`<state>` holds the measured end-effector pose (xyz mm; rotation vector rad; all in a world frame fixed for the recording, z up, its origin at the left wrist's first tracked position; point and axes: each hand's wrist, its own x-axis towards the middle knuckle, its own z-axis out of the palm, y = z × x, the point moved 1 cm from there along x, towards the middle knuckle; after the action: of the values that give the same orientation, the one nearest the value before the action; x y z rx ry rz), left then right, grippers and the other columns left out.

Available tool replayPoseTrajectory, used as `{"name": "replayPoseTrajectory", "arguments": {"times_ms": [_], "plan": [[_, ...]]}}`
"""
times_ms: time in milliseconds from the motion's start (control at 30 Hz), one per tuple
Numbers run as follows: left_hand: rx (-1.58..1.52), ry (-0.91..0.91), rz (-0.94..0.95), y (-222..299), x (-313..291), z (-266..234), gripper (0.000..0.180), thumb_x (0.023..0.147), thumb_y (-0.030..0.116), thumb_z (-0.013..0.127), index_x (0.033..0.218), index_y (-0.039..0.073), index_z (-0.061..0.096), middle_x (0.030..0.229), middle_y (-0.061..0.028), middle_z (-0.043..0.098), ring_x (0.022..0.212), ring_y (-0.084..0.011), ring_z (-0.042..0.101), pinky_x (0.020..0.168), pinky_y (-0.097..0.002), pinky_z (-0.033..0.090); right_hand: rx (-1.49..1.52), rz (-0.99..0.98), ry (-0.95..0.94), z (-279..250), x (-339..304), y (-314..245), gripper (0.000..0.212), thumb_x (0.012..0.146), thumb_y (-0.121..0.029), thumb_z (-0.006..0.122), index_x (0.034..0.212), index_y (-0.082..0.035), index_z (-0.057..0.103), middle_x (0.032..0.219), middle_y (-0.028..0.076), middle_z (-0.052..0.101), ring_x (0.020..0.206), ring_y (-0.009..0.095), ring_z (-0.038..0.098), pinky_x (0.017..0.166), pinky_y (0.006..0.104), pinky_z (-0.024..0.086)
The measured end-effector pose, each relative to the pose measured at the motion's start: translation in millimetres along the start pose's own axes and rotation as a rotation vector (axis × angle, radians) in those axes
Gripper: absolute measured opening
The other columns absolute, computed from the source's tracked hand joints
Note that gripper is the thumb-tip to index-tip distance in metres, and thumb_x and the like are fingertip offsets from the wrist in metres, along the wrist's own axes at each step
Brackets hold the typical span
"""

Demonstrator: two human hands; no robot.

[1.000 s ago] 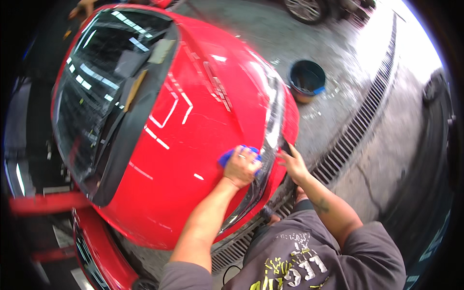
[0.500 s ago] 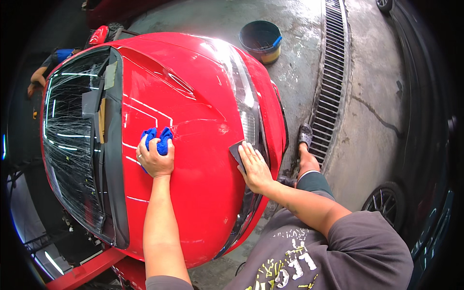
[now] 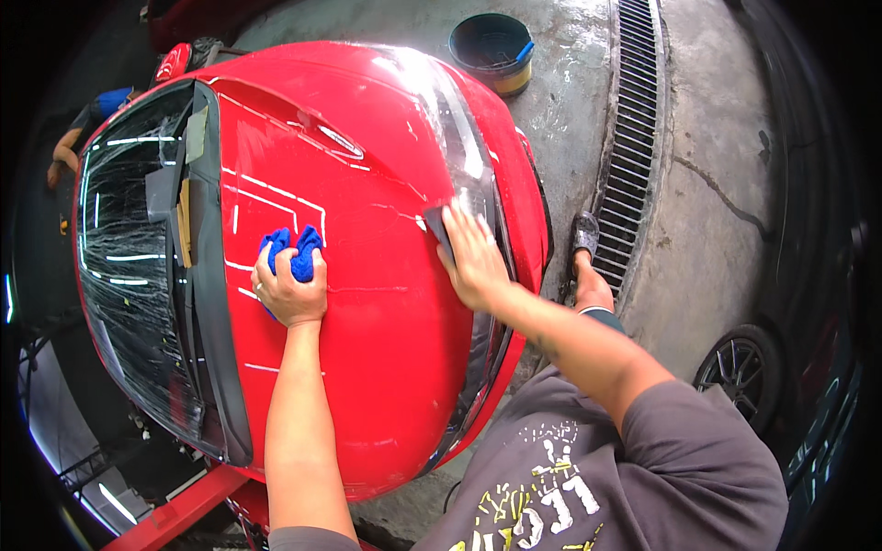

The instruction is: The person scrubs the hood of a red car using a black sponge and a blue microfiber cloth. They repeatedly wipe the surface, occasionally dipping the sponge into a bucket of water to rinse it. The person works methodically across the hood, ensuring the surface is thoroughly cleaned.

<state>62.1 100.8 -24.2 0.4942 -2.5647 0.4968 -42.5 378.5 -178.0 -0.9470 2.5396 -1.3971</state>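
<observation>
Closed around a bunched blue cloth (image 3: 292, 254), the left hand (image 3: 289, 292) presses it flat against the red car hood (image 3: 367, 367), roughly at the middle of the panel and just right of the dark strip below the windshield (image 3: 129, 275). Folds of the cloth stick out above the knuckles, and a ring shows on one finger. Nearer the front edge of the hood, the right hand (image 3: 476, 260) lies palm down with fingers spread, its fingertips resting on a small dark flat tool (image 3: 438, 225) that sits against the paint beside the long headlight (image 3: 478, 184); this grip is loose, more a press than a clench. Both forearms reach in from the lower edge, and the two hands are well apart across the hood. White reflected lines cross the paint between them. On the wet concrete floor (image 3: 560, 101) beyond the car's nose stands a dark bucket (image 3: 491, 50) with a yellow base. A metal drain grate (image 3: 634, 156) runs along the floor to the right, with the person's shoe (image 3: 585, 237) at its edge.
</observation>
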Motion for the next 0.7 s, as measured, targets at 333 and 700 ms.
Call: {"name": "replayPoseTrajectory", "arguments": {"times_ms": [333, 700], "plan": [[-0.006, -0.013, -0.02, -5, -5, 5, 0.034, 0.089, 0.043, 0.086, 0.107, 0.019, 0.071, 0.141, -0.0136, 0.067, 0.13, -0.0399, 0.062, 0.114, -0.0562, 0.049, 0.058, -0.032, -0.034, 4, -1, 2, 0.071, 0.112, -0.025, 0.063, 0.169, 0.009, 0.036, 0.176, 0.036, 0.036, 0.167, 0.05, 0.033, 0.137, 0.0582, 0.027], [-0.024, -0.024, -0.02, -5, -6, 0, 0.035, 0.087, 0.042, 0.087, 0.104, 0.017, 0.07, 0.139, -0.0146, 0.067, 0.131, -0.0396, 0.063, 0.115, -0.0569, 0.048, 0.061, -0.06, -0.172, -3, -4, 9, 0.073, 0.113, -0.026, 0.062, 0.171, 0.009, 0.032, 0.179, 0.034, 0.03, 0.169, 0.048, 0.03, 0.138, 0.0583, 0.026]]}}
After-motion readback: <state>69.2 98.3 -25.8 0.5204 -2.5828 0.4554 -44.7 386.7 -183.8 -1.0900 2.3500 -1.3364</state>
